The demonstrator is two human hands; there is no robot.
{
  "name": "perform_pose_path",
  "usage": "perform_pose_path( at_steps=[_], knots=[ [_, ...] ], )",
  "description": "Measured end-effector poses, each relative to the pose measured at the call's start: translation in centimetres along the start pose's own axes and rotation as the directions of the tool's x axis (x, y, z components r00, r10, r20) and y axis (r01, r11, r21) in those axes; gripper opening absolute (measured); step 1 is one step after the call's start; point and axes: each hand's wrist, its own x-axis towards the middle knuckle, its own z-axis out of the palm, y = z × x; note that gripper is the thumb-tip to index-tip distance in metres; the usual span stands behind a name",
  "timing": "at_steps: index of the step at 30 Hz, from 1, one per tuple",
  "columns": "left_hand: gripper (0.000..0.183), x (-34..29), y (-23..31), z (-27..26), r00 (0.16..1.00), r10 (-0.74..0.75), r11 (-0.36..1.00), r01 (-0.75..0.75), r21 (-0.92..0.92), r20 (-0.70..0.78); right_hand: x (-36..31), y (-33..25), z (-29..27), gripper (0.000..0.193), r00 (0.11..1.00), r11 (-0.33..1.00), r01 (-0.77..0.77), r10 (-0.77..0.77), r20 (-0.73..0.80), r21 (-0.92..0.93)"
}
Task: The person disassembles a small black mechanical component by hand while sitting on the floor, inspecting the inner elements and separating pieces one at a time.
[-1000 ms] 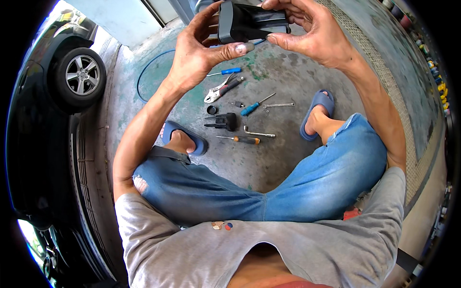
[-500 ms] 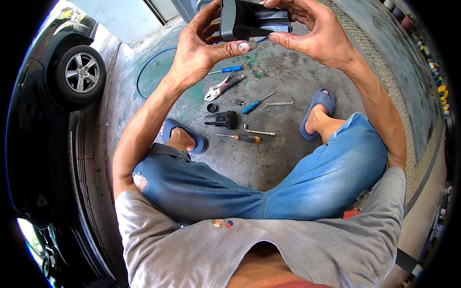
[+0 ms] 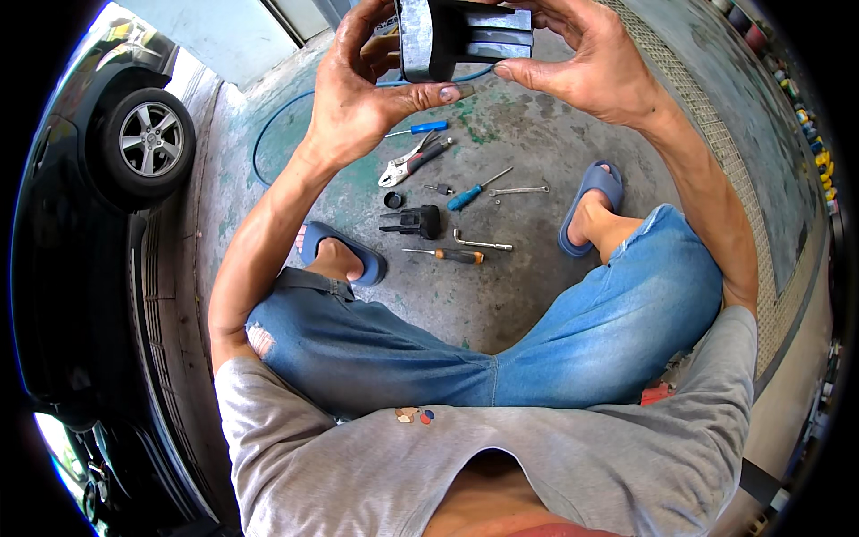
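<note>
Up at the top of the view, both hands hold a black plastic casing [image 3: 428,45] with a curved end and ribbed, slotted prongs on its right side. My left hand [image 3: 362,107] grips the curved end, its thumb stretched out below. Fingers of my right hand [image 3: 601,70] close round the pronged end, thumb underneath. The casing's top runs out of the frame. On the floor beneath lies a similar black plastic part [image 3: 420,222] with prongs pointing left, near a small black ring-shaped cap [image 3: 392,200].
Around the floor part lie locking pliers [image 3: 416,159], a blue screwdriver [image 3: 479,190], another blue-handled tool [image 3: 429,127], an orange-handled screwdriver [image 3: 458,257], an L-shaped socket wrench [image 3: 483,242] and a spanner [image 3: 519,190]. A blue hose [image 3: 261,143] curves behind. Left stands a black car [image 3: 72,268].
The casing has tilted, so more of its ribbed prongs and lit curved side show. Both hands have shifted slightly left and up with it.
</note>
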Motion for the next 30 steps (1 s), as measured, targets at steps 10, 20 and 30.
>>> perform_pose_path(
  at_steps=[10, 20, 30],
  knots=[
    [0.117, 0.9, -0.1, 0.1, 0.996, 0.076, 0.997, -0.076, -0.008, 0.038, 0.2, -0.3, -1.2, 0.069, 1.0, 1.0, 0.017, -0.017, 0.026, -0.002],
    [0.081, 0.4, -1.6, 1.6, 0.978, -0.207, 0.957, 0.208, -0.201, 0.023, -2.2, 0.3, 1.1, 0.05, 0.928, 0.922, -0.372, 0.368, 0.056, 0.103],
    [0.047, 1.6, -3.6, 2.5, 0.871, -0.492, 0.837, 0.476, -0.271, 0.01, -2.5, 3.3, 2.0, 0.037, 0.821, 0.793, -0.556, 0.571, 0.011, 0.25]
  ],
)
